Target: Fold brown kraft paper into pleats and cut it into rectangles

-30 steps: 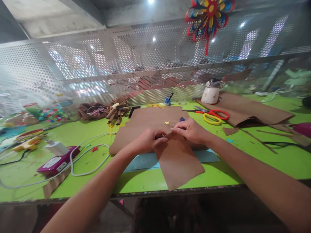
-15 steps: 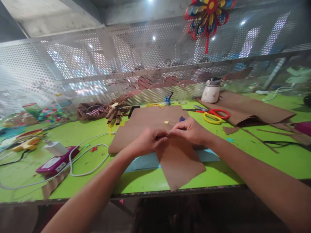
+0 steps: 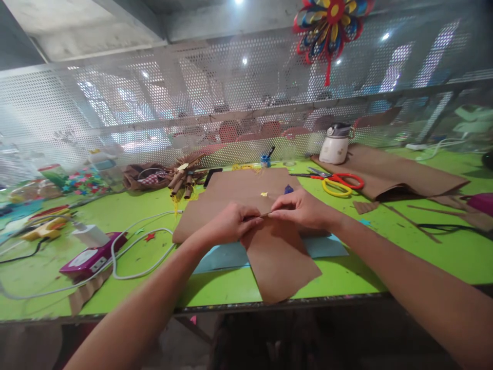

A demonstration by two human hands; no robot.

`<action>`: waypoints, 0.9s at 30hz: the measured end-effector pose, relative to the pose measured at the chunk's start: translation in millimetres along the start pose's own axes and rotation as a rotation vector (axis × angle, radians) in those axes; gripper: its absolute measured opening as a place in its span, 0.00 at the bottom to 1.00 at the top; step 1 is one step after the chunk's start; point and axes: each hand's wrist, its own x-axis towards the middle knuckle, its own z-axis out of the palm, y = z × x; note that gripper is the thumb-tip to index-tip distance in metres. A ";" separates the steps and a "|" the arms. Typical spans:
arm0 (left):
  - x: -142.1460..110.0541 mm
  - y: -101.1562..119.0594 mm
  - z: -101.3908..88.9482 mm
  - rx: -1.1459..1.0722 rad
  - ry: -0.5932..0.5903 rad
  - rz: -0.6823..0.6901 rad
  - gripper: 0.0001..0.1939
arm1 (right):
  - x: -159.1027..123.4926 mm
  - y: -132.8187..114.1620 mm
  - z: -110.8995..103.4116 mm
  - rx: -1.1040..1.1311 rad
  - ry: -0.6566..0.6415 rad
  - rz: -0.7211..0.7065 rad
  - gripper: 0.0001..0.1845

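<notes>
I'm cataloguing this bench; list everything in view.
Table: one, green, below
Mesh screen: one, grey, behind
Hanging ornament: one, multicoloured, above
Bottle: one, white, back right
Scissors: count unclear, red and yellow, right
Large papers: several, brown, centre and right
Lower paper: count unclear, blue, centre
Jar: one, blue, back centre
Tube bundle: one, brown, back left
Tool: one, yellow, far left
Power strip: one, magenta, left
Plug adapter: one, white, on strip
Cable: one, white, left
Small stars: several, mixed colours, scattered
Held paper: one, brown, between hands
Left hand: one, bare, centre
Right hand: one, bare, centre
</notes>
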 end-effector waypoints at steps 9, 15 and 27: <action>-5.5 -4.1 -8.5 -0.308 -0.166 -0.155 0.16 | 1.7 12.2 -3.0 0.008 0.038 -0.032 0.15; -5.6 -5.5 -11.1 -0.232 -0.077 -0.085 0.17 | 3.4 18.2 -4.1 0.048 0.008 0.036 0.17; -9.7 -18.4 -15.2 -0.517 -0.009 -0.148 0.18 | -3.9 9.8 -20.8 0.279 -0.020 0.116 0.21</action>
